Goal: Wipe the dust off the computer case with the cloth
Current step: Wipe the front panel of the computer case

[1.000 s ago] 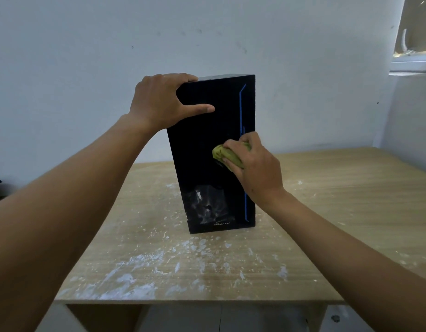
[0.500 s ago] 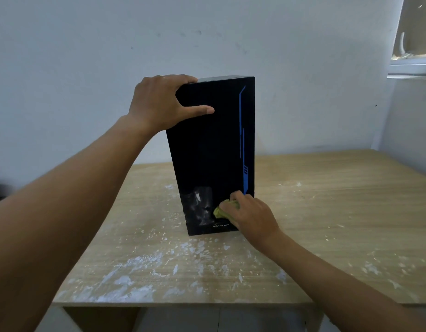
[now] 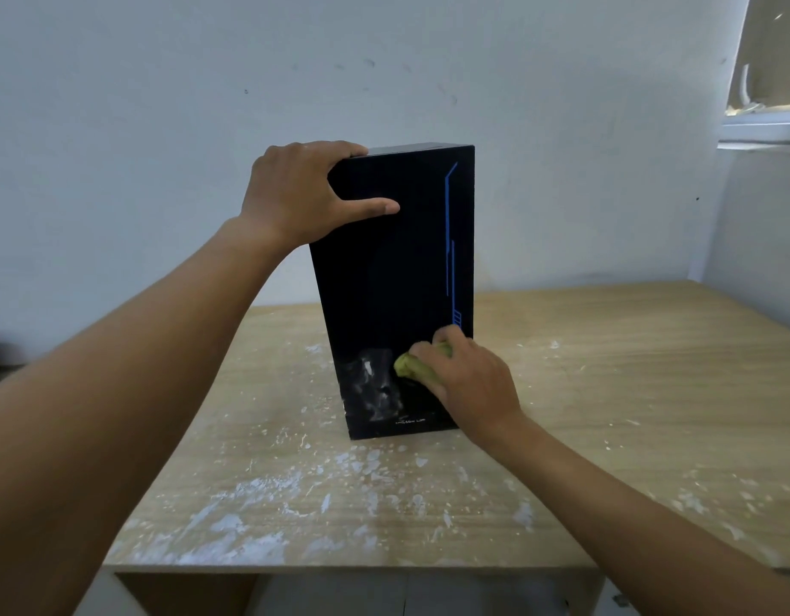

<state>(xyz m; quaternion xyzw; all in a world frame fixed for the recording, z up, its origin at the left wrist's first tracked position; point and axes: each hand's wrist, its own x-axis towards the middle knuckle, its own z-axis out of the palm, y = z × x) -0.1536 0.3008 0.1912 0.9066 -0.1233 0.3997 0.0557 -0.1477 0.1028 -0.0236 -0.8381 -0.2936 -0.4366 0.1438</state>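
1. The computer case (image 3: 393,277) stands upright near the middle of the wooden table (image 3: 606,393), straight ahead of the person. Its long axis is vertical and its glossy black front panel faces the camera. A thin blue stripe (image 3: 448,242) runs down the panel's right side.
2. The left hand (image 3: 295,193) grips the case at its top left corner, with the fingers curled over the top edge and the thumb stretched across the front panel. It reads as a brace that keeps the tall case from tipping or sliding under wiping pressure.
3. The right hand (image 3: 468,384) holds a bunched yellow-green cloth (image 3: 413,366) with its fingers curled round it. It presses the cloth against the lower part of the front panel, just under the end of the blue stripe.
4. A grey, smeared dusty patch (image 3: 371,389) shows on the lower left of the panel, just beside the cloth's left end. It reaches down toward a small printed logo near the bottom edge. The rest of the panel looks dark and clean, though gloss could hide fine dust.
5. The relation that matters is that the patch lies left of the cloth and slightly below it, on the same vertical face. The right hand is far nearer to it than the left, which is well apart at the top. The next stroke likely calls for a short leftward sweep.
6. White flecks (image 3: 259,517) lie scattered over the table in front of the case. I cannot tell whether the case's sides or top carry dust.
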